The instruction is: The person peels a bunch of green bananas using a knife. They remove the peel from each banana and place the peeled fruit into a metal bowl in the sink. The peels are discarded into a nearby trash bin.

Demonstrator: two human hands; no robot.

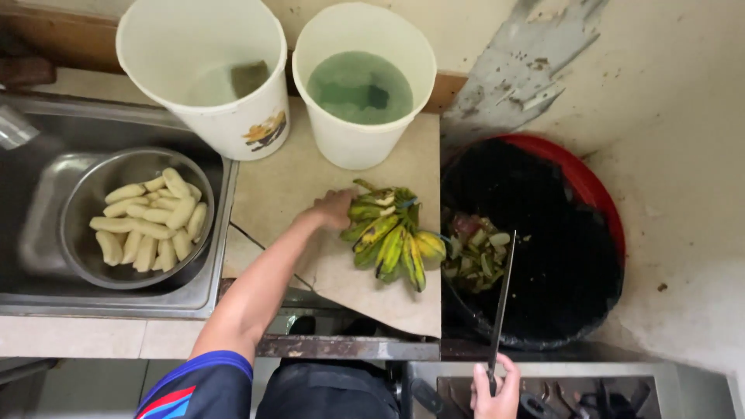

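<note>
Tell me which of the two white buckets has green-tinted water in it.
The right bucket, directly behind the banana bunch; its water is green, while the left bucket beside the sink holds clearer water.

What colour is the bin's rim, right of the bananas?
Red rim, with a black liner inside; seen in the head view.
</note>
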